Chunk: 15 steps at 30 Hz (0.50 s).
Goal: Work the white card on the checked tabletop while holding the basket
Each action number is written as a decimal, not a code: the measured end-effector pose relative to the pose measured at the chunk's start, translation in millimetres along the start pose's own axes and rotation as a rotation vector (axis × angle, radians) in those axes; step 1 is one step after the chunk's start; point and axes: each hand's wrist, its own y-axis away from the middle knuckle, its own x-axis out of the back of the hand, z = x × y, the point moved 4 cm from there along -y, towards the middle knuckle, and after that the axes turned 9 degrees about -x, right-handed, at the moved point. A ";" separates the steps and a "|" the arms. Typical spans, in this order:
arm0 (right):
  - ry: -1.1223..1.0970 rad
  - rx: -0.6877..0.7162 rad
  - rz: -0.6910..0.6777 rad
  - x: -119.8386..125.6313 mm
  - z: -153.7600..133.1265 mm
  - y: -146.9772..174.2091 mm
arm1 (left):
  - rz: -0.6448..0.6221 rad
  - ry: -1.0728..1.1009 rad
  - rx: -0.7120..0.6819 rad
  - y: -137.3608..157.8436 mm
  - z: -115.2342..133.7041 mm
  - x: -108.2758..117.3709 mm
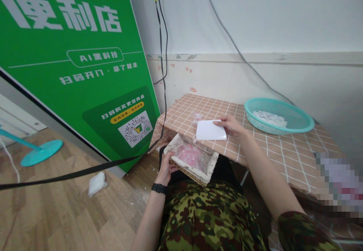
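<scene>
My left hand (166, 167) grips the left end of a small woven basket (189, 176) with a pale cloth lining, tilted over my lap at the table's front edge. Pink and clear bits, too small to name, lie inside the basket (191, 155). Above its far rim, my right hand (231, 125) pinches a flat white sheet (211, 130), like paper or card, by its right corner. The sheet is over the table edge; whether it rests on the cloth I cannot tell. Just beyond it, a little heap of clear and pinkish bits (197, 117) lies on the tablecloth.
A teal plastic colander (283, 130) holding white pieces (270, 118) stands back right on the brown checked tablecloth (289, 164). A black strap (113, 163) crosses in front of a green cabinet (70, 54) at left. A white packet (98, 184) lies on the floor.
</scene>
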 end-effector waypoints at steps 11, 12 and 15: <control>-0.094 0.053 0.322 15.5 -0.1 -9.1 | 0.010 -0.009 -0.012 1.3 1.5 -0.3; -0.074 0.052 0.313 14.5 0.4 -9.3 | 0.014 -0.010 -0.014 1.9 2.3 -0.5; -0.023 0.044 0.288 11.2 0.4 -8.7 | 0.027 -0.007 -0.017 3.4 4.5 -0.9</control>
